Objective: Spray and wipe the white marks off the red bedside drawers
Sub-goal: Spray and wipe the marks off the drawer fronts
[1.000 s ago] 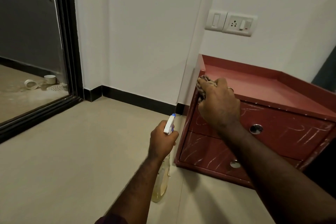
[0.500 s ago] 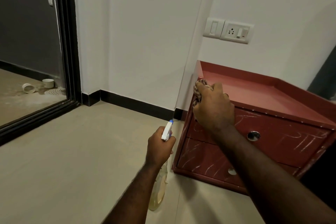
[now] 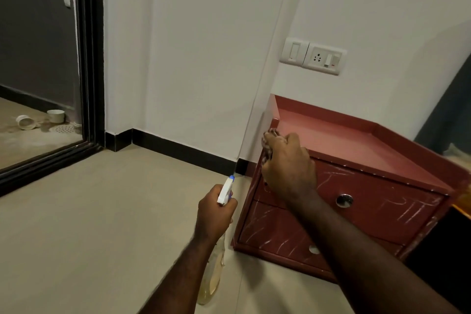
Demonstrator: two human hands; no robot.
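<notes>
We clutch crumpled cloth in right hand, fist at wall-side top corner of red drawers; left hand curls round spray bottle neck. Scratchy white marks streak drawer fronts.

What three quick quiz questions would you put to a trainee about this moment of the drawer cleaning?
1. True or false: the left hand grips the spray bottle with its nozzle end uppermost.
2. Where on the red bedside drawers does the right hand press the cloth? A) the upper front corner on the spray bottle's side; B) the bottom edge by the floor; C) the far back rim of the top.
3. Fill in: white marks show on ____ drawer fronts (one / both).

Key: 1 true; 2 A; 3 both.
</notes>
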